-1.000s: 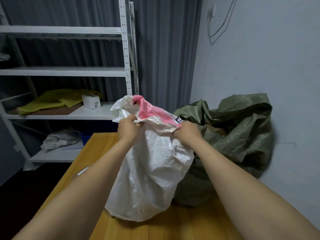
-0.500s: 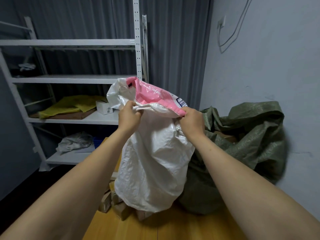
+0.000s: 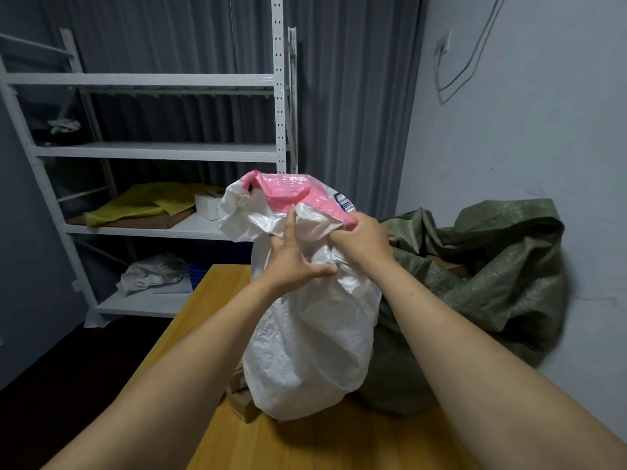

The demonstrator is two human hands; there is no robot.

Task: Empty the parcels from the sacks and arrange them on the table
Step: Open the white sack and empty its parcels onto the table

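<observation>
A white woven sack (image 3: pixel 305 337) with a pink printed end hangs upside down over the wooden table (image 3: pixel 339 442). My right hand (image 3: pixel 363 237) grips its bunched top end. My left hand (image 3: pixel 291 262) is spread against the sack just below, fingers straight, thumb out to the right. Brown cardboard parcels (image 3: pixel 242 400) stick out from under the sack's lower left edge on the table. A crumpled green sack (image 3: pixel 475 293) sits behind on the right, against the wall, with a brown parcel showing in its opening.
A white metal shelving rack (image 3: pixel 163 150) stands at the back left, holding yellow sheets (image 3: pixel 142 203), a small white box (image 3: pixel 207 205) and crumpled white plastic (image 3: pixel 152 271). Grey curtains hang behind. The wall on the right carries a white cable (image 3: pixel 454 62).
My left hand has let go of the sack's top and now lies spread against it lower down. More parcels show beneath the sack than one second ago.
</observation>
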